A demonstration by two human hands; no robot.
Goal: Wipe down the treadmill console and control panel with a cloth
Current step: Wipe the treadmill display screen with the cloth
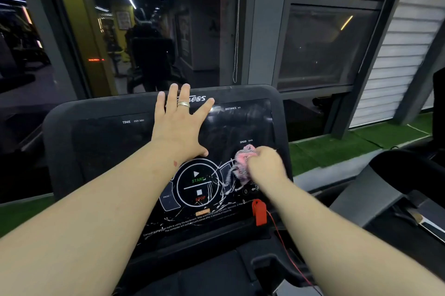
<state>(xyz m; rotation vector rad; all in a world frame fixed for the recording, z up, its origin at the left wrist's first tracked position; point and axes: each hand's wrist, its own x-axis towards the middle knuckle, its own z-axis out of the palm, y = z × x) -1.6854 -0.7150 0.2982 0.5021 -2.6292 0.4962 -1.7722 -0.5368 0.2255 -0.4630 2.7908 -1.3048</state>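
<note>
Head view: right hand (263, 163) gripping cloth (242, 162), wiping console (96, 141) right edge; left hand (179, 124) resting flat, fingers spread; streaked control panel (197, 187) seemingly remaining.

Your left hand (179, 124) lies flat at the black plastic treadmill console's (96, 141) twelve o'clock; your right hand (265, 163) presses the crumpled pink cloth (240, 163) at three o'clock, above the red plastic safety key (259, 211).

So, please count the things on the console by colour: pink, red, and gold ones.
Pink: 1, the cloth in the right hand
Red: 1, the safety clip
Gold: 1, the ring on the left hand
Total: 3
</note>
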